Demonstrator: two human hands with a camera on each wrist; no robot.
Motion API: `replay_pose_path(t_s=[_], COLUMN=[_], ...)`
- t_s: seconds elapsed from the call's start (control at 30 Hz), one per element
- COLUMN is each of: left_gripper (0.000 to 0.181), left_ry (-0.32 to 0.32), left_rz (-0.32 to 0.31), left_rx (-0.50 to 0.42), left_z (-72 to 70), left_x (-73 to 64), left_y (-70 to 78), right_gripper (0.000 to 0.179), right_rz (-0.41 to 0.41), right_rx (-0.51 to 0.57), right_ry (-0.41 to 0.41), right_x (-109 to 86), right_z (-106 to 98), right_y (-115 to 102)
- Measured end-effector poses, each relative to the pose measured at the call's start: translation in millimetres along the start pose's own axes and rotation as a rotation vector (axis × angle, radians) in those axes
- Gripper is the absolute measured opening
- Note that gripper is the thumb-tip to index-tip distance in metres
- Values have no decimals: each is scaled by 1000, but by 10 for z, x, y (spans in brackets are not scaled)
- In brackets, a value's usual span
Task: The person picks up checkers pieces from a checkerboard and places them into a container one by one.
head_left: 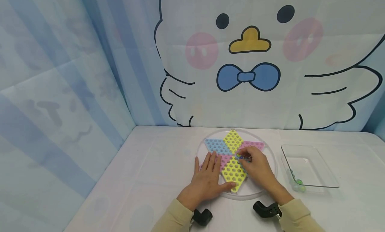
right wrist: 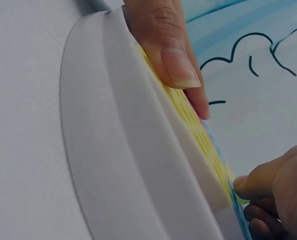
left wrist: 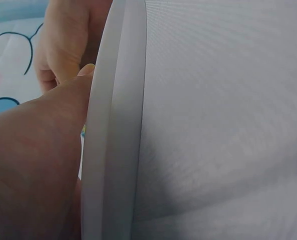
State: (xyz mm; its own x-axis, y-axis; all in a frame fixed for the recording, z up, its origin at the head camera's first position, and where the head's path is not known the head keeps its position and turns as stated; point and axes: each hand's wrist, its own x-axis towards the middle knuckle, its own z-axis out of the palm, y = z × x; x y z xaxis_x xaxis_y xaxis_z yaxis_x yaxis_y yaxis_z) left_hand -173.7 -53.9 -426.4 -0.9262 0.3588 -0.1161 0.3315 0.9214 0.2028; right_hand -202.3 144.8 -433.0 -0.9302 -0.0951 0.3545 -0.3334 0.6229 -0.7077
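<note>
A round Chinese checkers board [head_left: 234,172] with a yellow, blue and pink star of holes lies on the table. My left hand [head_left: 206,182] rests on its left side, fingers spread and straight, thumb over the near yellow point. The curled fingers of my right hand [head_left: 257,165] are at the star's middle, where they pinch a small marble [head_left: 238,155], mostly hidden by the fingertips. In the right wrist view, the right hand [right wrist: 286,192] is low at the board's edge, and the left fingers press the yellow part from above. The left wrist view mostly shows the board's pale rim [left wrist: 113,125].
Right of the board stands a clear rectangular container [head_left: 312,168] with several green marbles [head_left: 300,185] in its near left corner. A white cloth covers the table [head_left: 144,178]. Behind it hangs a curtain [head_left: 246,105] with a cartoon bird.
</note>
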Motion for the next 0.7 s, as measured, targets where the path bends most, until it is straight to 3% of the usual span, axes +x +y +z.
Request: replay_pose_path(t_s=[0.7], left_gripper=[105], left_ry=[-2], left_rz=[0], left_rx=[-19], left_z=[-18], left_x=[-16], left_y=[6], right_gripper=[21], right_rz=[27], right_rx=[-1], right_ry=[-12], right_x=[3], right_z=[-40], right_y=[-7])
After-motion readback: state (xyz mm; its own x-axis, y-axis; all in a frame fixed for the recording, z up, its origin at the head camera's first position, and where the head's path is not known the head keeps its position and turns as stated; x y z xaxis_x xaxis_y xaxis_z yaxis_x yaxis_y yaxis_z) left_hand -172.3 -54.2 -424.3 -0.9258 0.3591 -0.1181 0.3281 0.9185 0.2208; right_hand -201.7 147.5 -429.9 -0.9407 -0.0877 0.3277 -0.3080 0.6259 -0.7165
